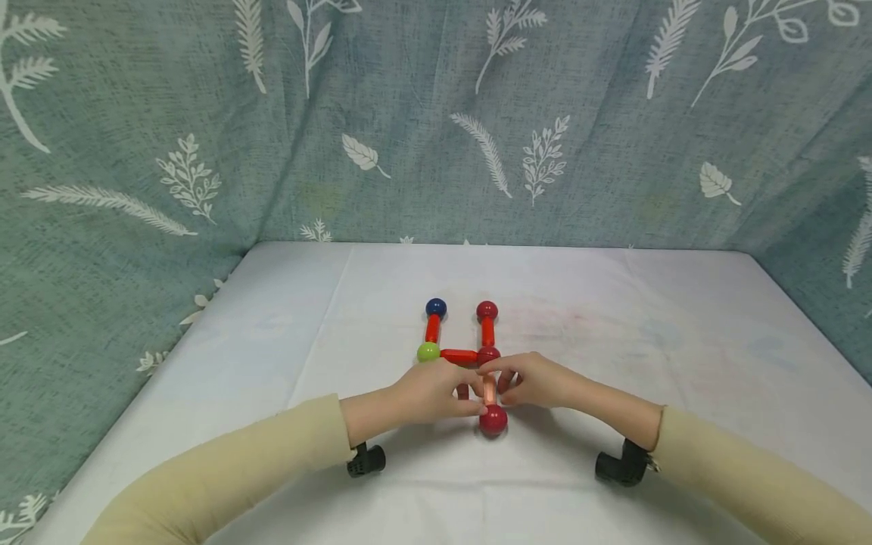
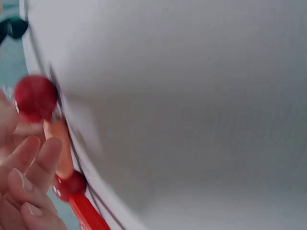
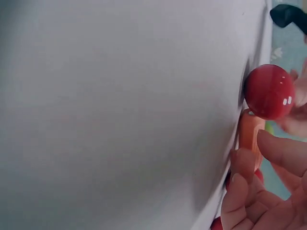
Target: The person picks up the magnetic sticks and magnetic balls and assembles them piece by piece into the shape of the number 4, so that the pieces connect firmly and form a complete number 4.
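Observation:
A shiny red ball (image 1: 493, 420) lies at the near end of an orange rod (image 1: 490, 390). At the rod's far end is a second red ball (image 1: 488, 356), joined by a red rod (image 1: 459, 356) to a green ball (image 1: 428, 352). From the left, my left hand (image 1: 436, 390) reaches in, its thumb at the near ball and loosely bent fingers beside the orange rod. My right hand (image 1: 534, 380) is across from it, index finger over the rod's far end, thumb near its right side. In the right wrist view, its thumb and fingertip (image 3: 242, 163) overlap the orange rod (image 3: 249, 132).
Farther back, red rods (image 1: 433, 328) run out to a blue ball (image 1: 436, 307) and another red ball (image 1: 487, 310). A white cloth (image 1: 579, 288) covers the table, and a leaf-patterned green curtain (image 1: 409, 113) hangs behind. Each wrist carries a black camera (image 1: 366, 459).

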Demonstrator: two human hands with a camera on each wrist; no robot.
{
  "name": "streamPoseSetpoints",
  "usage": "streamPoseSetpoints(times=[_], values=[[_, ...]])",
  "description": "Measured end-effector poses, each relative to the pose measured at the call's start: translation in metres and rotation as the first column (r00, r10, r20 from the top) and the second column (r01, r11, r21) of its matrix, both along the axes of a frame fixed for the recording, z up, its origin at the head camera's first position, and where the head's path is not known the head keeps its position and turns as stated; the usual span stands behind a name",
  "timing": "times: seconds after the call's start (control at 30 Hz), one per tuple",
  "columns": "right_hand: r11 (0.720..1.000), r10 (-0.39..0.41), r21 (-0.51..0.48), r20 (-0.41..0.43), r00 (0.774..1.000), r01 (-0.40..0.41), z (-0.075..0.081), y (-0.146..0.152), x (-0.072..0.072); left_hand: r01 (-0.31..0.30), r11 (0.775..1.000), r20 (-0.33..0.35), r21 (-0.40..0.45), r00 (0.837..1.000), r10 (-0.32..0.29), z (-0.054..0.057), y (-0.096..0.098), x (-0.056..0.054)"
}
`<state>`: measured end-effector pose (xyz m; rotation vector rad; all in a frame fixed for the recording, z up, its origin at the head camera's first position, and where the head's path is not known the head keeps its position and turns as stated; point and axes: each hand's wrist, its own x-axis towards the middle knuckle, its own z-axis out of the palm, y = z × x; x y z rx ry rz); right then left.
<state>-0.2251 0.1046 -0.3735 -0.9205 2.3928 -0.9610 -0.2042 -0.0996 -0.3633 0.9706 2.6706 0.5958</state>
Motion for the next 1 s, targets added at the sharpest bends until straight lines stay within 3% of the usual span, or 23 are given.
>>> streamPoseSetpoints(times=[0.23,0.4,0.53,0.67,0.87,1.0], values=[[0.996,0.042,0.079,-0.039,0.998,-0.039,-0.002,-0.01,-0.009,0.051,0.998,0.012,-0.023,0.999,-0.05,-0.003,0.004,0.018],[0.993,0.033,0.118,-0.04,0.999,-0.028,-0.002,-0.014,-0.011,0.08,0.995,-0.035,-0.068,0.996,-0.082,-0.005,0.008,0.024],[0.991,0.02,0.131,-0.058,0.998,-0.012,-0.002,-0.015,-0.011,0.056,0.997,-0.068,-0.06,0.996,-0.06,-0.005,0.009,0.025],[0.988,0.063,0.147,-0.119,0.991,-0.045,-0.002,-0.013,-0.011,-0.004,0.999,-0.043,-0.033,0.999,0.002,-0.006,0.007,0.025],[0.967,0.199,0.21,-0.268,0.943,-0.145,0.0,-0.007,-0.019,-0.097,0.994,0.059,0.044,0.994,0.094,-0.01,0.0,0.024],[0.943,0.296,0.253,-0.345,0.891,-0.215,0.001,-0.006,-0.026,-0.105,0.992,0.097,0.071,0.99,0.098,-0.009,0.001,0.023]])
